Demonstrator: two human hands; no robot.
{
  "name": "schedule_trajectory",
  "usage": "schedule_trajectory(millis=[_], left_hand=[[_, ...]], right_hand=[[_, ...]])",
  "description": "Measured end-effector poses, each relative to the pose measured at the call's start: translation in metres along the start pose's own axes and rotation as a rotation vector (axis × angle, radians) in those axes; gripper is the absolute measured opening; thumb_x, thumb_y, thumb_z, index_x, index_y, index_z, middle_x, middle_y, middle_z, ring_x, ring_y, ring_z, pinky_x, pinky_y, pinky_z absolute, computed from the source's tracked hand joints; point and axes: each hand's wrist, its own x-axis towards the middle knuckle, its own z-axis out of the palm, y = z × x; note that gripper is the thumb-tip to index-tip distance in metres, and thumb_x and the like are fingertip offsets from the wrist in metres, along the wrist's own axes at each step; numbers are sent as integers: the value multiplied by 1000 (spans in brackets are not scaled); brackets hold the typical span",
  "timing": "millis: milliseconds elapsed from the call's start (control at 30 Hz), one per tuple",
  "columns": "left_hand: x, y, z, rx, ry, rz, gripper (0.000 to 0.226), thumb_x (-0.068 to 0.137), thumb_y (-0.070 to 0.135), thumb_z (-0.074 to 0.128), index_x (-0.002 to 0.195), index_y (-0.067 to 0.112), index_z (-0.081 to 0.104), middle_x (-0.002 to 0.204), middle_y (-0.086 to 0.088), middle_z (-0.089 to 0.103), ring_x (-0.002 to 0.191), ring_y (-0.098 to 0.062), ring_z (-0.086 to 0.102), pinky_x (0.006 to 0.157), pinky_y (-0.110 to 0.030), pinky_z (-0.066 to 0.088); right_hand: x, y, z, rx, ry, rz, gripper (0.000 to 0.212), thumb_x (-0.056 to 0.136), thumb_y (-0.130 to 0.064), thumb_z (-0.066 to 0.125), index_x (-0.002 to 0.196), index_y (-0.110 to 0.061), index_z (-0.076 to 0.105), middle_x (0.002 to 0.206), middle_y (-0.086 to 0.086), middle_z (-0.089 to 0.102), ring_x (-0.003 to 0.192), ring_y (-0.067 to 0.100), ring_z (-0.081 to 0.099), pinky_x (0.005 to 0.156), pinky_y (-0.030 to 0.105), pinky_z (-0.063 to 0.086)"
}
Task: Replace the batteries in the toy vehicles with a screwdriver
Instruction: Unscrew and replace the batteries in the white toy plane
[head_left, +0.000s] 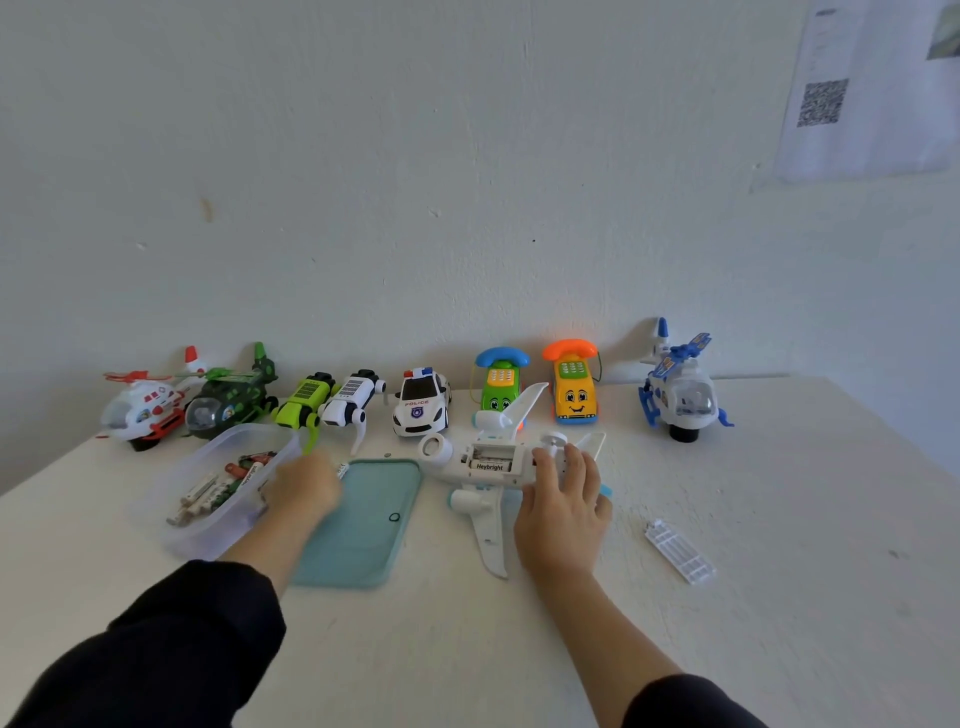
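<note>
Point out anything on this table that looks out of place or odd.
The white toy plane lies belly-up with its battery bay open, steadied by the right hand. Its white cover lies loose to the right. The other toys stand upright along the wall.

White table (779, 597); toy vehicles (421, 402), battery tub (218, 483), teal lid (363, 525)
</note>
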Motion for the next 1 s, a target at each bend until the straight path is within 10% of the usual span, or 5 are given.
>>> schedule_trajectory(millis=[200, 533, 1000], left_hand=[[-18, 5, 13, 88, 249, 137, 21, 92, 8, 47, 99, 16, 65, 93, -6, 63, 95, -29, 56, 78, -37, 45], [-38, 85, -31, -1105, 260, 205, 18, 80, -2, 61, 91, 12, 66, 86, -8, 65, 75, -20, 55, 71, -34, 47], [-79, 124, 11, -750, 319, 751, 18, 76, -5, 67, 91, 5, 67, 77, 3, 62, 64, -9, 56, 65, -12, 47]], right_hand=[[0, 1, 1, 2, 3, 5, 63, 58, -5, 82, 109, -20, 49, 120, 19, 60, 112, 42, 56, 73, 53, 49], [-1, 1, 2, 14, 4, 0, 61, 60, -7, 82, 110, -21, 50, 122, 17, 59, 114, 41, 54, 74, 52, 49], [0, 2, 3, 31, 31, -4, 65, 57, -9, 83, 110, -23, 49, 121, 15, 60, 116, 34, 45, 72, 49, 50]])
